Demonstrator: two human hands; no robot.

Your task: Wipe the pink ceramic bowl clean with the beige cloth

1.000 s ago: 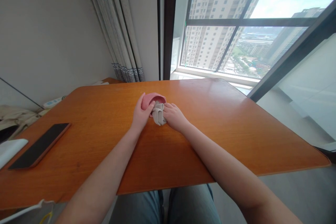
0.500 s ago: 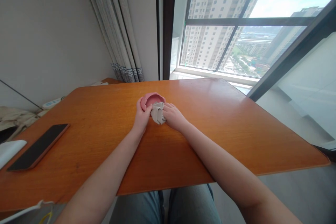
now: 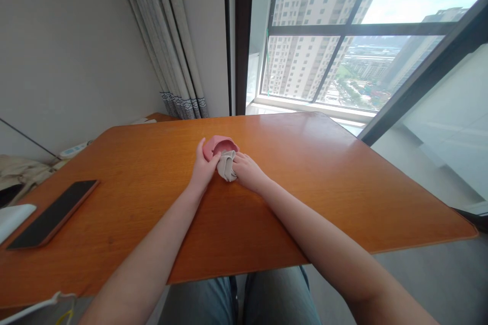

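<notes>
A pink bowl-like piece (image 3: pixel 220 141) is tilted with its hollow side toward me, above the middle of the wooden table (image 3: pixel 305 188). My left hand (image 3: pixel 203 166) grips its left edge, thumb in front and fingers behind. A crumpled light grey cloth (image 3: pixel 227 166) hangs over the near rim of the pink piece. My right hand (image 3: pixel 247 168) is closed on the right side of the cloth, pressing it against the pink piece. Some of the right fingertips are hidden by the cloth.
A flat black slab with a brown edge (image 3: pixel 53 214) lies at the left of the table. Beside it is a white object (image 3: pixel 15 218), partly cut off. A power strip (image 3: pixel 74 150) and beige fabric (image 3: pixel 23 175) are beyond the left edge. A window stands behind.
Both hands, the pink piece and the cloth appear very slightly further left, along with a small shift of the whole view. The grip of both hands stays the same.
</notes>
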